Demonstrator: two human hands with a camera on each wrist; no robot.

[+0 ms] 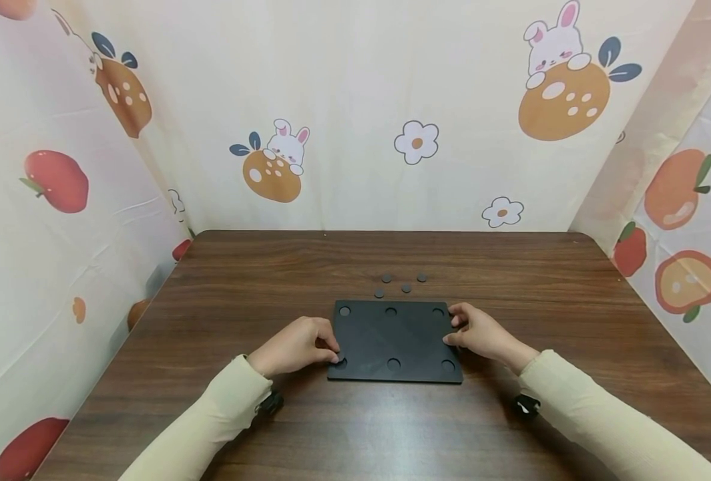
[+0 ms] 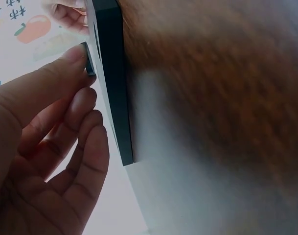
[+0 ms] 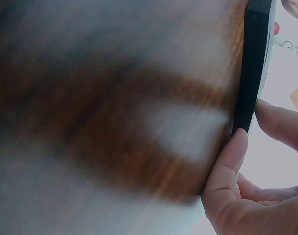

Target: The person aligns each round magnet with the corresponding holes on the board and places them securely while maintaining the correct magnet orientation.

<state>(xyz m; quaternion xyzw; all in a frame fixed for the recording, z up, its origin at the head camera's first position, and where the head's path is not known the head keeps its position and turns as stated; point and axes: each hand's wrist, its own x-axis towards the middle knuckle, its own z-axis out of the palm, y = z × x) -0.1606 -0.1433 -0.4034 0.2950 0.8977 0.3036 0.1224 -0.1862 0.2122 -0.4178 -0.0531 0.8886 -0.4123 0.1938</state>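
A flat black board point(image 1: 391, 337) with round recesses along its far and near edges lies on the table. My left hand point(image 1: 303, 344) pinches a small dark disc point(image 2: 89, 58) between thumb and forefinger, right at the near-left recess point(image 1: 341, 364). In the left wrist view the disc stands tilted on edge beside the board, its other fingers loosely curled. My right hand point(image 1: 481, 332) holds the board's right edge, thumb on the top face and a fingertip point(image 3: 240, 139) against the side.
Several loose dark discs, one of them a disc point(image 1: 406, 288) near the middle, lie just beyond the board's far edge. The brown wooden table point(image 1: 259, 267) meets a printed curtain point(image 1: 355, 167) at the back and sides.
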